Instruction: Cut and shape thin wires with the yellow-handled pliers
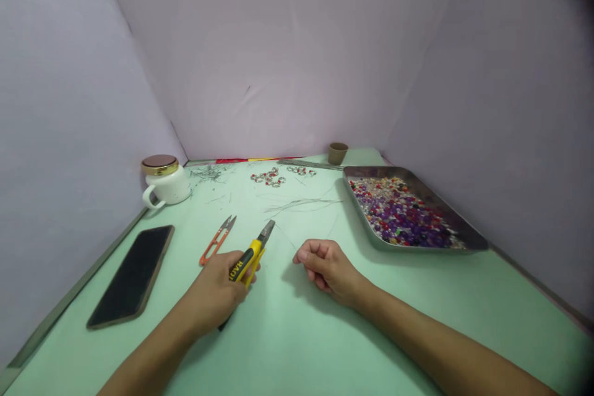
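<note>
Looking through the head camera, I find the pliers (250,255) in front of the person, just left of centre; the left hand (216,291) wraps their yellow and black handles, its fingers closed, with the jaws pointing forward and slightly right, probably so that the tips face the work rather than the wrist. The right hand (327,269) is drawn in narrow, thumb against forefinger, on what I take to be the end of a thin wire (286,236); so fine a strand seems to call for a fingertip pinch, and its far end runs up near the plier tips.

Beyond them, loose wires (301,202) lie across the worktop (278,346), within easy reach, I judge; orange snips (217,241) rest just past the left hand, blades pointing away, which leaves the handle end nearer the person. Farther back sit the red and clear beaded pieces (268,178), apart from the wire scraps (206,172); to the right, a metal tray (385,245) holds mixed beads (403,216), its raised walls presumably there to stop them rolling; a small cup (337,153) stands behind. The phone (132,278) and lidded mug (171,189) sit at the left edge, seemingly out of the way.
</note>
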`<control>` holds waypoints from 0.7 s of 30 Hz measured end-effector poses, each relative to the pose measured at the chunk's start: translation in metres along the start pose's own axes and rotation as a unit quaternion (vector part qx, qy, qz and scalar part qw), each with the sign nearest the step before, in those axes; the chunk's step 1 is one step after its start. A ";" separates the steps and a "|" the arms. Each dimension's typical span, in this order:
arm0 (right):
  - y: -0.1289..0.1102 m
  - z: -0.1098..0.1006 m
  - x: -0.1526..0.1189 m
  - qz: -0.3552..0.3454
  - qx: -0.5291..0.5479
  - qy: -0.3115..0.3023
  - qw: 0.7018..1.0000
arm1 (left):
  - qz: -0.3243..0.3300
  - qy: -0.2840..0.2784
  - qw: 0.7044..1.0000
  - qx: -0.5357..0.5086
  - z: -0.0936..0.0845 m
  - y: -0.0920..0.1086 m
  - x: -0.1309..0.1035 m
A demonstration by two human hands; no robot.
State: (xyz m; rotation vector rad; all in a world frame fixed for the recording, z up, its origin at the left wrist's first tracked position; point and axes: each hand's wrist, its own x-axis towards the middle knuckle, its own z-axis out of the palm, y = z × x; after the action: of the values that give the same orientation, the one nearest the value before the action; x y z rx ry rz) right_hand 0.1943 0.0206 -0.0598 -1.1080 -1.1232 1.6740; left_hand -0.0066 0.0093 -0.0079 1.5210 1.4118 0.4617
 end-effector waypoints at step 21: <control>0.001 -0.003 0.002 0.012 0.062 0.005 0.998 | 0.044 -0.065 0.995 0.058 0.017 0.001 -0.008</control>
State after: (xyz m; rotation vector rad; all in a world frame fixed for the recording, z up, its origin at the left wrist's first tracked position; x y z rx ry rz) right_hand 0.1965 0.0228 -0.0623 -1.0540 -0.9879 1.7306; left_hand 0.0053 -0.0040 -0.0121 1.6817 1.2929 0.3321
